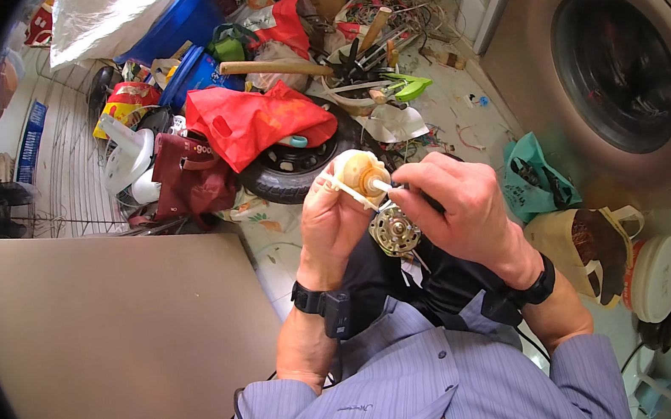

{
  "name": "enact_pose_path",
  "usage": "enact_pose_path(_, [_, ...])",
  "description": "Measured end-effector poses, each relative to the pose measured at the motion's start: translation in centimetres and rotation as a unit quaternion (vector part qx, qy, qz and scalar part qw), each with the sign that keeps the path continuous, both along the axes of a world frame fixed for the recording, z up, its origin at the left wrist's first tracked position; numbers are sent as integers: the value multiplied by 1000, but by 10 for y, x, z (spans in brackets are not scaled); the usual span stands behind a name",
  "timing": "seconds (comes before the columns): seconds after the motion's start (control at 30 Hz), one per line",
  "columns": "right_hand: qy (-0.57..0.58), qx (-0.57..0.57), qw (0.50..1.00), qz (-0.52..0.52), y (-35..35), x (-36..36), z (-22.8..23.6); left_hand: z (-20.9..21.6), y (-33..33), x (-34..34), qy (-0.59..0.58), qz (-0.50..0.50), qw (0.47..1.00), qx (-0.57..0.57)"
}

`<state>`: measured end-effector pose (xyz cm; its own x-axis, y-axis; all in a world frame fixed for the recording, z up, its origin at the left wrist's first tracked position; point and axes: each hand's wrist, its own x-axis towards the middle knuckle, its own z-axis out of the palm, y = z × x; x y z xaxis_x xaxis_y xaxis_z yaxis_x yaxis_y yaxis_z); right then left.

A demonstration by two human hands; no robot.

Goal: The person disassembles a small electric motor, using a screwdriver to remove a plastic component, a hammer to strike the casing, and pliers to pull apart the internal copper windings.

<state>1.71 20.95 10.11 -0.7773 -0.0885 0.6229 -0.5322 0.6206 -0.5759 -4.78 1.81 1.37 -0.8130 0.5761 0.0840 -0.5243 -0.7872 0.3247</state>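
My left hand (324,226) is wrapped round a yellowed, rounded plastic housing (353,167) with a white arm along its near side. A short white stem (379,186) sticks out of the housing toward my right hand (465,201). That hand is closed in a pinch at the stem's end, thumb and forefinger together; its fingertips partly hide what lies between them. Just below, between my hands and over my lap, is a round metal motor (395,230) with holes in its casing and a shaft at its centre. Its lower side is hard to make out.
Ahead, a red bag (259,122) lies on a black tyre (283,170), near a wooden handle (273,67), tools and wires. A washing machine (503,57), a teal bag (536,173) and a paper bag (559,242) stand right; a large beige panel (120,325) is left.
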Motion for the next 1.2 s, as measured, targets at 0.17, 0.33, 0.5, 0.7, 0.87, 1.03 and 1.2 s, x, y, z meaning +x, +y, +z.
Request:
enact_pose_path(0.17, [19,11,1000,-7,-9,1,-1,-7,7,1,-19,-25,1000,-4])
enact_pose_path(0.33, [16,-36,999,26,4,0,1,-11,11,0,-8,-73,996,42])
enact_pose_path(0.5, [-16,-160,987,-30,28,11,7,-17,-7,-3,-63,-71,991,93])
enact_pose_path(0.7, [17,-63,997,-38,28,15,12,-34,-20,1,-50,-35,997,56])
enact_pose_path(0.87, [-18,34,999,27,-4,9,-3,-25,-9,4,-1,-16,999,47])
enact_pose_path(1.03, [7,117,993,8,-15,4,-5,-22,-2,10,61,15,998,8])
enact_pose_path(1.2, [25,113,993,-26,-17,4,-8,-29,-11,6,37,83,995,-35])
